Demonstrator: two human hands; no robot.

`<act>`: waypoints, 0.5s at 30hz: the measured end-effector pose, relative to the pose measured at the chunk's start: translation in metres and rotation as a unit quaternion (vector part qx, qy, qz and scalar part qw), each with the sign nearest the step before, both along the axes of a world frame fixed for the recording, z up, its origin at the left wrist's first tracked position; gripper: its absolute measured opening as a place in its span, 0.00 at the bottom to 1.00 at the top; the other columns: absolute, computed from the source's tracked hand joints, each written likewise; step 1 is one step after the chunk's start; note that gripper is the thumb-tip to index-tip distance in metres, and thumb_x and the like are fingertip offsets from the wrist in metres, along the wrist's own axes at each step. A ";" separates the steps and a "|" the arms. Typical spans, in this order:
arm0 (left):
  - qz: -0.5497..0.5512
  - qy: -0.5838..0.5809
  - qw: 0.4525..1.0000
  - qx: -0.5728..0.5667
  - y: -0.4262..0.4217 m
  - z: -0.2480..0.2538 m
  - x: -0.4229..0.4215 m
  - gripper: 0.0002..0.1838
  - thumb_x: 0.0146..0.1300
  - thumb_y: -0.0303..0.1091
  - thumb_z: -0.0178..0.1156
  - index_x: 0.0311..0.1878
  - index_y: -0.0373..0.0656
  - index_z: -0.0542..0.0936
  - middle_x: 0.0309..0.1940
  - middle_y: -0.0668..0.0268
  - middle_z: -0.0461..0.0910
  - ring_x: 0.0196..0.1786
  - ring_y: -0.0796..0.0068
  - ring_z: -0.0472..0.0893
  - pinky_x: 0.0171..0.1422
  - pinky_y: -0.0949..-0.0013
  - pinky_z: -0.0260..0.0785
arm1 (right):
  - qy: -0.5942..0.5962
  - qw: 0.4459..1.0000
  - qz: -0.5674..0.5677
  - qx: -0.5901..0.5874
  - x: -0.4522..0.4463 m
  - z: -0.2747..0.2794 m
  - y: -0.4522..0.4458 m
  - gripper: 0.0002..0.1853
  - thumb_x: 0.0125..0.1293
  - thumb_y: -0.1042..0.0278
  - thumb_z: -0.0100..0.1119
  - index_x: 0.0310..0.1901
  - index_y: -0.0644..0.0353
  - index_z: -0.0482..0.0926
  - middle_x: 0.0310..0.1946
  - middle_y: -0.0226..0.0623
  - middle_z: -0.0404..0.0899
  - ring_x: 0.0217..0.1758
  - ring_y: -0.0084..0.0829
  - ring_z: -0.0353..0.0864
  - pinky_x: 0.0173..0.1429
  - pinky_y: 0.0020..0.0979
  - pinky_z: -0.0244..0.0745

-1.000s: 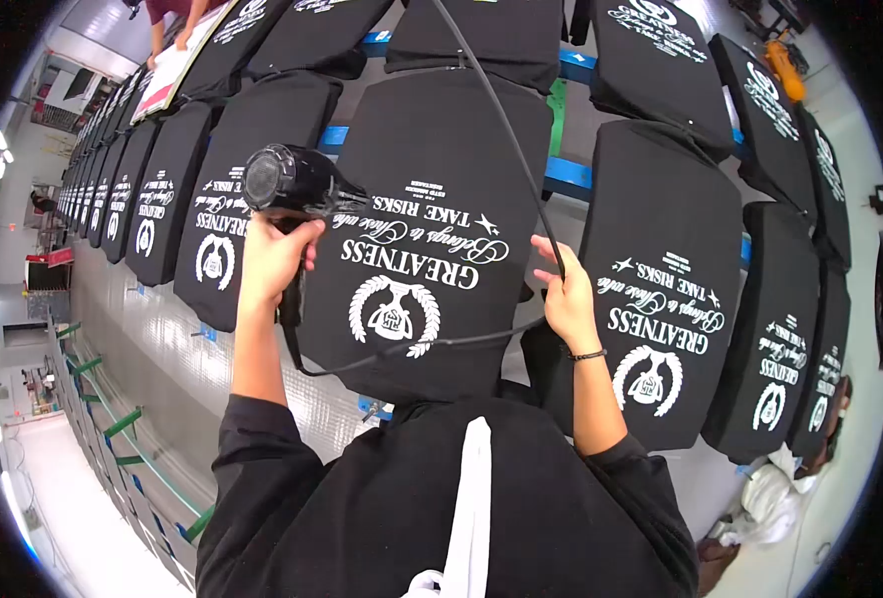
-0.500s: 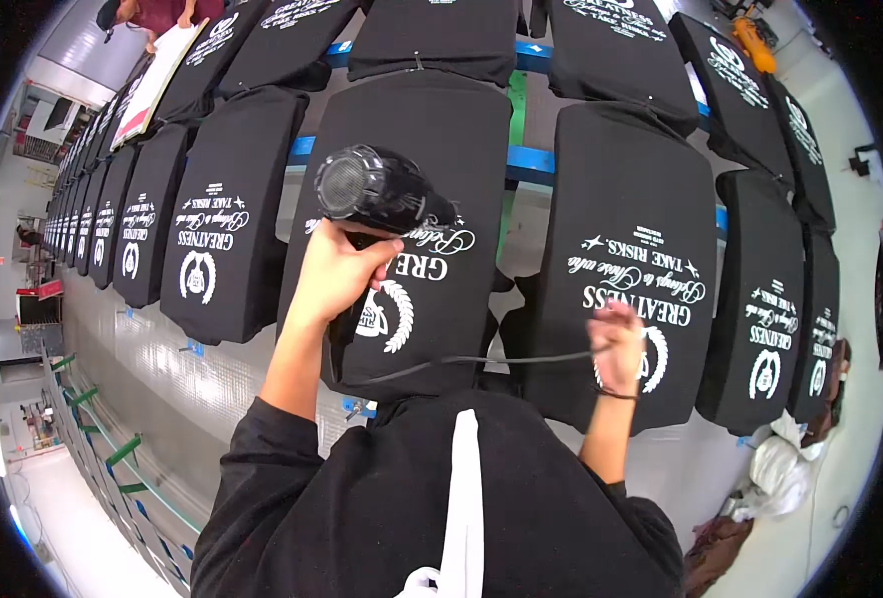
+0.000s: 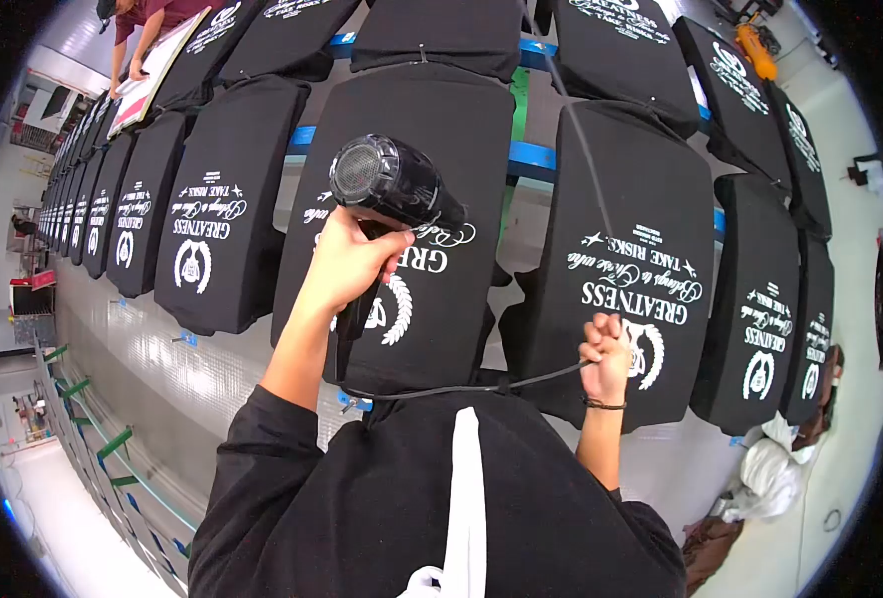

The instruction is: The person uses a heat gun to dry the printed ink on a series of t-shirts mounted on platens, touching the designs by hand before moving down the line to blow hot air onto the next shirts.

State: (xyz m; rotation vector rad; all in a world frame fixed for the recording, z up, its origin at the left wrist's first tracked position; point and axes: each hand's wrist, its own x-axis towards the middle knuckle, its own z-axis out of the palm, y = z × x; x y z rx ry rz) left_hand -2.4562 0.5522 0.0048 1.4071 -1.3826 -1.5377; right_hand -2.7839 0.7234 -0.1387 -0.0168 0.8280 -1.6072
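My left hand [image 3: 350, 261] is wrapped round the handle of a black hair dryer [image 3: 392, 184], held above a black shirt [image 3: 412, 110] with white print. The dryer's barrel hides part of that print. My right hand [image 3: 606, 349] is closed round the dryer's black cord [image 3: 461, 390], over the lower part of the neighbouring black shirt [image 3: 626, 159]. From the dryer handle the cord runs low across in front of my body to the right hand. A blurred stretch of cord rises beyond it.
More printed black shirts [image 3: 207, 199] lie on boards in rows to both sides and beyond. At the far left a person in a dark red top [image 3: 147, 15] handles a white-and-red frame [image 3: 152, 85]. A blue rail [image 3: 531, 156] runs between the boards. White cloth [image 3: 768, 473] lies at lower right.
The left hand and dryer have moved right, from the shirt's left edge to over its print. My right hand has moved right and down, and its fingers have closed round the cord.
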 end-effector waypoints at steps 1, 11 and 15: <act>0.000 -0.001 1.000 0.001 0.003 0.002 0.001 0.04 0.57 0.21 0.65 0.34 0.31 0.80 0.18 0.68 0.76 0.18 0.82 0.74 0.21 0.76 0.68 | 0.029 0.999 0.036 0.005 0.009 0.006 -0.004 0.18 0.47 0.91 0.39 0.33 0.51 0.61 0.40 0.32 0.72 0.31 0.20 0.63 0.22 0.16 0.57; 0.096 -0.045 0.994 -0.037 0.016 0.006 0.063 0.03 0.57 0.22 0.64 0.34 0.32 0.80 0.21 0.68 0.77 0.19 0.83 0.73 0.21 0.77 0.67 | 0.247 0.957 0.145 0.045 0.081 -0.021 -0.056 0.20 0.79 0.53 0.43 0.41 0.62 0.76 0.37 0.35 0.79 0.34 0.21 0.74 0.26 0.24 0.73; 0.176 -0.123 0.975 -0.061 0.011 0.016 0.103 0.04 0.58 0.24 0.65 0.32 0.36 0.79 0.18 0.69 0.75 0.18 0.81 0.72 0.22 0.75 0.65 | 0.355 0.914 0.174 0.095 0.094 -0.051 -0.076 0.20 0.80 0.55 0.40 0.40 0.63 0.77 0.33 0.35 0.78 0.34 0.22 0.75 0.29 0.26 0.76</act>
